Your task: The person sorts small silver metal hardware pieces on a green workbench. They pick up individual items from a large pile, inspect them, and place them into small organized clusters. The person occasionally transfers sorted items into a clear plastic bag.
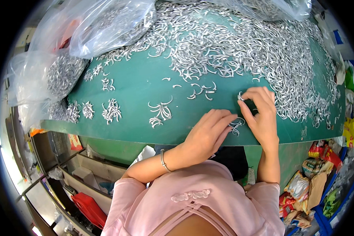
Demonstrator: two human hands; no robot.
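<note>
- The left hand (pixel 208 131) lies palm down near the table's (pixel 137 90) near edge, fingers straight and flat, their tips pressing on a small bunch of hooks (pixel 236 125).
- The right hand (pixel 261 112) is just right of that bunch, fingers curled; thumb and forefinger pinch one hook (pixel 240 96) at its far-left side.
- The bunch sits between the two hands, touching the left fingertips and just beside the right palm.
- The pinched hook is too small to tell its long axis.
- The big heap (pixel 263 51) spreads far and right, nearer the right hand.
- Sorted clusters (pixel 112 111) lie well to the left, with bags (pixel 102 27) beyond them.
</note>
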